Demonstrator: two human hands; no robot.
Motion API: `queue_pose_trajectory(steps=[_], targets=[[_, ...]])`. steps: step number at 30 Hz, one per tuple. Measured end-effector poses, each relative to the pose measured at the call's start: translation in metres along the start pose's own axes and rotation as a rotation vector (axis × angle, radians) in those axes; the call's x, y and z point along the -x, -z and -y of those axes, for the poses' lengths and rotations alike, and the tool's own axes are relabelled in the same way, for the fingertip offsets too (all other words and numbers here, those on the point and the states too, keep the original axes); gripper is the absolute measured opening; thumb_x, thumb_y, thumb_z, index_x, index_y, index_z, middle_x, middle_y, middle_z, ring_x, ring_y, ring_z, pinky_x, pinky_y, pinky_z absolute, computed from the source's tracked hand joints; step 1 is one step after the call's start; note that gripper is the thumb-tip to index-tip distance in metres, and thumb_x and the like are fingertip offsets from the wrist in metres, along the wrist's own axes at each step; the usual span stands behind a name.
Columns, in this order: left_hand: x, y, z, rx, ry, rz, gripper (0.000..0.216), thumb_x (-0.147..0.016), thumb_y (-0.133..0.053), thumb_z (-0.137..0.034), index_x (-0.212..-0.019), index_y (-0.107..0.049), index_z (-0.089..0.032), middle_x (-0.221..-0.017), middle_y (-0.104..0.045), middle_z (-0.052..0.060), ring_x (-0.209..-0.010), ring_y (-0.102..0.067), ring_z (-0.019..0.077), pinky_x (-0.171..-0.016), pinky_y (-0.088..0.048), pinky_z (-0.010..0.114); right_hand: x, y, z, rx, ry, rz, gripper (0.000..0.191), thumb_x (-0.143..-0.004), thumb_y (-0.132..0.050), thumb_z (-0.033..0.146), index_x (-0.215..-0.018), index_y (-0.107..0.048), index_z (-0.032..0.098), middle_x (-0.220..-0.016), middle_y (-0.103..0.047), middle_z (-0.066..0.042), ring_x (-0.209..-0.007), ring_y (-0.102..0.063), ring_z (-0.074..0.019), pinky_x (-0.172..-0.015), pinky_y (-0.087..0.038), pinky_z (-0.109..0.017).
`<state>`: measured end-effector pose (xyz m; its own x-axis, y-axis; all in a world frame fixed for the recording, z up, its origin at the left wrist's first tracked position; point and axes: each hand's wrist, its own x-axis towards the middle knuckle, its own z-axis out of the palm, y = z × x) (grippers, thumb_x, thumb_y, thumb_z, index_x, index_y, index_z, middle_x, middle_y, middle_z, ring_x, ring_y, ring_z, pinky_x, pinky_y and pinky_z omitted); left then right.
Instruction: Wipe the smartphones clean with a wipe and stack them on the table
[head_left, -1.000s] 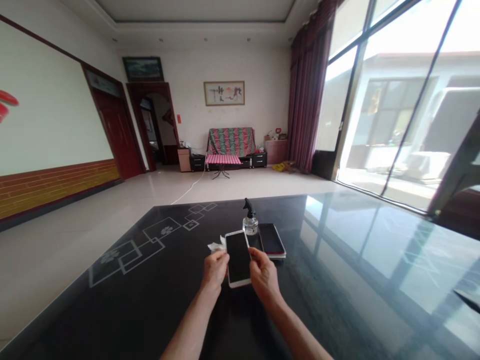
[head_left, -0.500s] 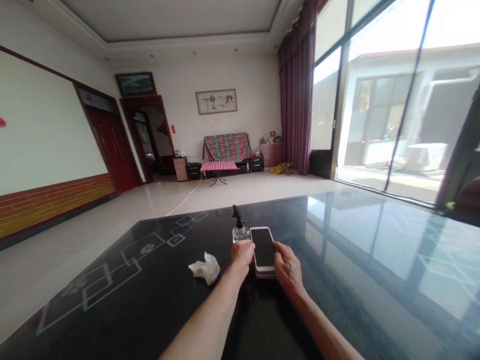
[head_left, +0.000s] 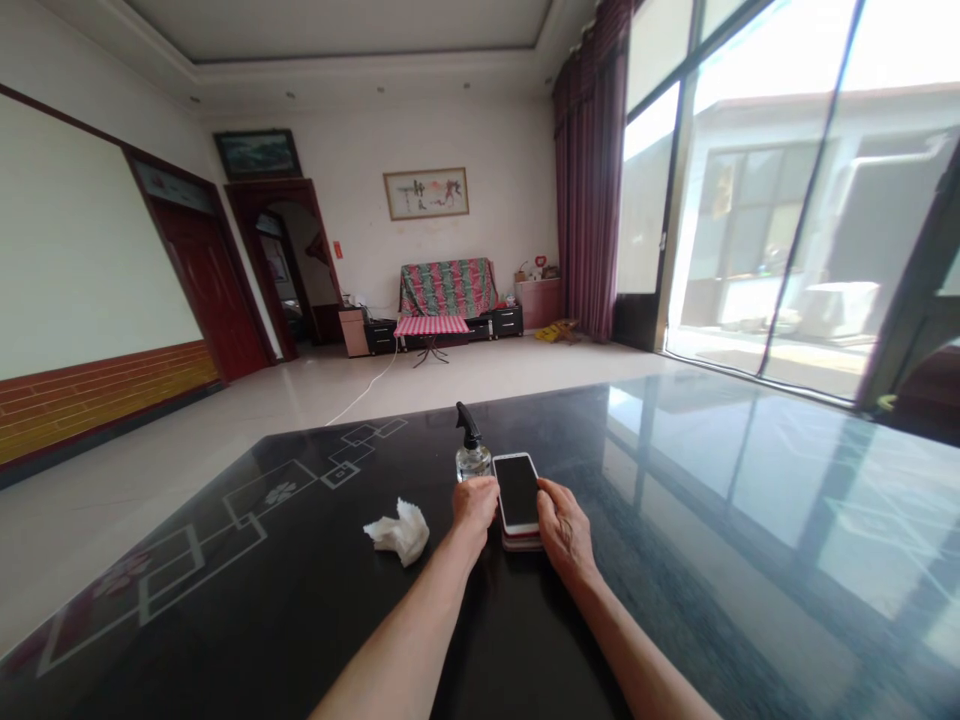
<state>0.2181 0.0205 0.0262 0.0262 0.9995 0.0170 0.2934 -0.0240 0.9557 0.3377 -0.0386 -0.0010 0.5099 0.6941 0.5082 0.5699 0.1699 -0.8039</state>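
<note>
A white smartphone [head_left: 517, 494] with a dark screen lies face up on top of what looks like a stack of other flat, phone-like slabs [head_left: 523, 545]. My left hand [head_left: 475, 505] is closed at the phone's left edge, its fingers pinching there. At the right edge, my right hand [head_left: 564, 522] grips the phone with curled fingers and the thumb along its side. Just behind my left hand stands a clear spray bottle [head_left: 472, 462] with a black trigger head, its lower part hidden by the hand. Left of my left forearm sits a crumpled white tissue [head_left: 399, 533].
Everything rests on a glossy black table [head_left: 300, 590] with pale square patterns and strong window reflections. Past its far edge, a small table with a red checked cloth [head_left: 431, 326] stands before a low black cabinet [head_left: 507, 322]. Tall glass doors [head_left: 757, 230] line the right.
The whole view has shifted slightly, so things sit a little further left and higher. Both hands stay at the phone's edges; a thin red edge now shows beneath the phone.
</note>
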Motion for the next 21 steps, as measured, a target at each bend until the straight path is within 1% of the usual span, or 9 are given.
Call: queue_pose_trajectory(steps=[2,4,7,9,10,14,21], targets=[[0.005,0.003,0.002,-0.046,-0.047,-0.026,0.016,-0.080,-0.059,-0.022,-0.081,-0.074,-0.018,-0.066,-0.069,-0.001,-0.066,-0.065,0.0153,-0.055,-0.045,0.020,0.000,0.001,0.001,-0.011,0.000,-0.007,0.044,-0.081,-0.038,0.039,-0.101,-0.069,0.015,-0.108,-0.066,-0.012,-0.102,-0.061,-0.0226,-0.093,-0.045,-0.035],[0.011,0.006,0.006,-0.092,-0.091,-0.043,0.019,-0.081,-0.056,-0.024,-0.083,-0.075,-0.021,-0.072,-0.072,0.000,-0.074,-0.067,0.0165,-0.061,-0.047,0.020,0.000,0.001,0.001,-0.019,-0.007,-0.005,0.044,-0.081,-0.038,0.039,-0.101,-0.068,0.015,-0.108,-0.067,-0.012,-0.102,-0.061,-0.0226,-0.093,-0.045,-0.035],[0.021,0.009,0.010,-0.152,-0.139,-0.048,0.025,-0.087,-0.051,-0.028,-0.093,-0.075,-0.021,-0.092,-0.075,0.003,-0.092,-0.067,0.0194,-0.074,-0.047,0.021,0.001,0.002,0.001,-0.018,-0.039,0.021,0.044,-0.080,-0.037,0.035,-0.104,-0.068,0.016,-0.105,-0.068,-0.010,-0.100,-0.062,-0.0218,-0.091,-0.046,-0.034],[0.026,0.011,0.010,-0.183,-0.165,-0.043,0.029,-0.090,-0.048,-0.029,-0.104,-0.072,-0.021,-0.106,-0.072,0.004,-0.102,-0.064,0.0197,-0.082,-0.046,0.022,0.001,0.003,0.001,-0.010,-0.069,0.045,0.044,-0.080,-0.037,0.033,-0.107,-0.068,0.017,-0.106,-0.069,-0.008,-0.100,-0.061,-0.0213,-0.092,-0.045,-0.033],[0.028,0.011,0.010,-0.198,-0.178,-0.034,0.029,-0.091,-0.047,-0.029,-0.106,-0.071,-0.021,-0.108,-0.072,0.004,-0.104,-0.063,0.0194,-0.085,-0.044,0.022,0.001,0.003,0.001,-0.007,-0.085,0.056,0.045,-0.079,-0.036,0.033,-0.108,-0.067,0.018,-0.106,-0.069,-0.007,-0.100,-0.061,-0.0210,-0.092,-0.045,-0.033],[0.035,0.010,0.006,-0.255,-0.213,0.002,0.027,-0.091,-0.049,-0.026,-0.105,-0.071,-0.022,-0.103,-0.073,0.005,-0.101,-0.064,0.0189,-0.089,-0.042,0.023,0.000,0.005,0.004,-0.005,-0.147,0.083,0.046,-0.078,-0.036,0.033,-0.109,-0.068,0.018,-0.105,-0.069,-0.006,-0.099,-0.062,-0.0211,-0.090,-0.045,-0.031],[0.037,0.012,0.005,-0.304,-0.250,0.016,0.027,-0.091,-0.048,-0.025,-0.106,-0.071,-0.021,-0.105,-0.072,0.005,-0.103,-0.063,0.0195,-0.088,-0.042,0.024,-0.001,0.006,0.011,-0.063,-0.211,0.082,0.045,-0.073,-0.038,0.027,-0.103,-0.070,0.019,-0.098,-0.071,-0.004,-0.093,-0.063,-0.0211,-0.082,-0.047,-0.028]])
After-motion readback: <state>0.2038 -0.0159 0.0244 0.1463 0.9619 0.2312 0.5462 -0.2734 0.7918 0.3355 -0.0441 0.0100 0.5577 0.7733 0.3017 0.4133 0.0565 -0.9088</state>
